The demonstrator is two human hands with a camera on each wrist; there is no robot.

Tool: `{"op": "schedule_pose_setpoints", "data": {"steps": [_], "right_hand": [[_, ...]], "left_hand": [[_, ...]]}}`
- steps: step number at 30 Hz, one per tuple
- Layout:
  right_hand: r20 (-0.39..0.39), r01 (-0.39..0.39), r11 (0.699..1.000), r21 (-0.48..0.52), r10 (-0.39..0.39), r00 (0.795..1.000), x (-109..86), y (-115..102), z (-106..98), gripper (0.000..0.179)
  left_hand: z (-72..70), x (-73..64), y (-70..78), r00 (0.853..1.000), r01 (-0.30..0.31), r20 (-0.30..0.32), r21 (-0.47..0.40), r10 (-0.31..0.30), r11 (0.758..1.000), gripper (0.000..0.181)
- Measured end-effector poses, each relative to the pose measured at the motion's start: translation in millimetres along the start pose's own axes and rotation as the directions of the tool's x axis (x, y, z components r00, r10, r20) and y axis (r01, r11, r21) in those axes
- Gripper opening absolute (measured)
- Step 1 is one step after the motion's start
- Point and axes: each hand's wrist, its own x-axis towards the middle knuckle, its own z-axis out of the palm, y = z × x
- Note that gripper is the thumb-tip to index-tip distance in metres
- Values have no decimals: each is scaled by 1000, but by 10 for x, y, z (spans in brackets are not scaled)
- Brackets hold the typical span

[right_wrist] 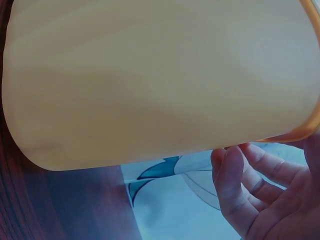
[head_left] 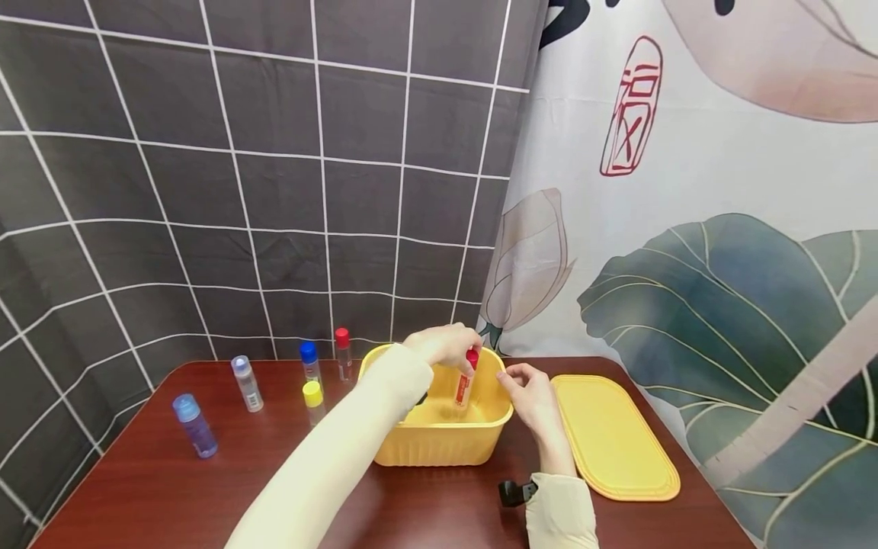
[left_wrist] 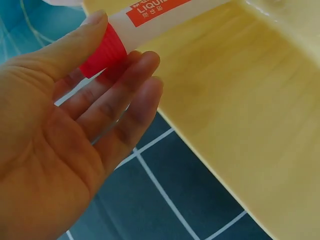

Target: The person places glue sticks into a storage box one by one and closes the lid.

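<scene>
Apparently placing the bottle [head_left: 463, 390] in the box [head_left: 432, 446].

Hold the bottle inside the box, slightly tilted, red cap [left_wrist: 106, 50] uppermost; cannot confirm contact with the box floor. Next, probably settle the base, then spread the fingers to release. Pinch the cap with the left hand [head_left: 446, 347], thumb to one side, fingers loosely bent opposite. Reach across the box's left end with the left forearm [head_left: 336, 457], palm down over the interior. Grip the box's right edge between thumb and fingertips of the right hand [head_left: 531, 396], seemingly for steadiness. Note five capped bottles [head_left: 196, 431] to the left, and the lid [head_left: 617, 438] flat on the table [head_left: 439, 511] to the right.
</scene>
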Motion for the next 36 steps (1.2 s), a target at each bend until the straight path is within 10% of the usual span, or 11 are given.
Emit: {"op": "schedule_pose_setpoints", "data": {"steps": [12, 36], "right_hand": [[0, 5, 1000, -23, -5, 1000, 8, 10, 15, 23], [-7, -3, 1000, -11, 3, 1000, 14, 16, 28, 22]], "left_hand": [[144, 165, 40, 994, 103, 37, -12, -102, 995, 19], [269, 286, 57, 997, 66, 40, 35, -67, 997, 18]]}}
